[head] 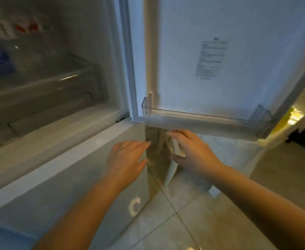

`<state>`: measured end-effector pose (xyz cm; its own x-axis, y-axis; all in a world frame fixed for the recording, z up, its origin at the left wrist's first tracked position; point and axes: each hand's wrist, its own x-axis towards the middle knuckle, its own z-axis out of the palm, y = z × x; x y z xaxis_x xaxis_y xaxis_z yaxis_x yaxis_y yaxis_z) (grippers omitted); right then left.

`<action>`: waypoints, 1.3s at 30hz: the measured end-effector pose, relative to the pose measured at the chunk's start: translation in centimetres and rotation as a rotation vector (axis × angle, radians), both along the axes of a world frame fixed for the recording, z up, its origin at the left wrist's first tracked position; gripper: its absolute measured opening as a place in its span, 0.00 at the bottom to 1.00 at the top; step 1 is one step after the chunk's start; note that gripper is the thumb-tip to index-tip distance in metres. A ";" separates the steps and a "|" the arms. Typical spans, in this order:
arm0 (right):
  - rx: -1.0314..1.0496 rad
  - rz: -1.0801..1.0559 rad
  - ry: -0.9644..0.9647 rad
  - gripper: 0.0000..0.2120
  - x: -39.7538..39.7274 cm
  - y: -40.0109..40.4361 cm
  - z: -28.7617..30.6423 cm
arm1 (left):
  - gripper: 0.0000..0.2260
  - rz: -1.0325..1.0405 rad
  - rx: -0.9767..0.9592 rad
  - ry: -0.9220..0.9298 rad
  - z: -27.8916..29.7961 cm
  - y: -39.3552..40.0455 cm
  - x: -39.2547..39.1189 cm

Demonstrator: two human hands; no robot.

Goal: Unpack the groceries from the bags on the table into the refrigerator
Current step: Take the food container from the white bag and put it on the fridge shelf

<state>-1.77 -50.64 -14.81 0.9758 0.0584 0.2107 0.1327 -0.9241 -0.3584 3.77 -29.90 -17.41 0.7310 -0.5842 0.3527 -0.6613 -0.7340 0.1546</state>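
Refrigerator point(61, 98): open, ahead of both hands
Left hand point(128, 156): fingers straight, holding nothing
Right hand point(193, 150): pinching white packet point(175, 150) below door bin point(202, 120)

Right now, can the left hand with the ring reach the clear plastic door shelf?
Probably yes: the left hand is open, and no object blocks its way up to the clear plastic door shelf.
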 end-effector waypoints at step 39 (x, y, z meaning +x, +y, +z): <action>0.067 -0.486 0.219 0.31 -12.0 -67.3 -7.6 | 0.18 -0.515 -0.019 0.189 -7.9 -75.1 -0.7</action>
<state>-13.78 -117.95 -22.41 0.9084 -0.4179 -0.0134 -0.3896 -0.8343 -0.3901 3.06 -104.98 -25.27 0.4037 -0.8779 0.2574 -0.8939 -0.3186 0.3155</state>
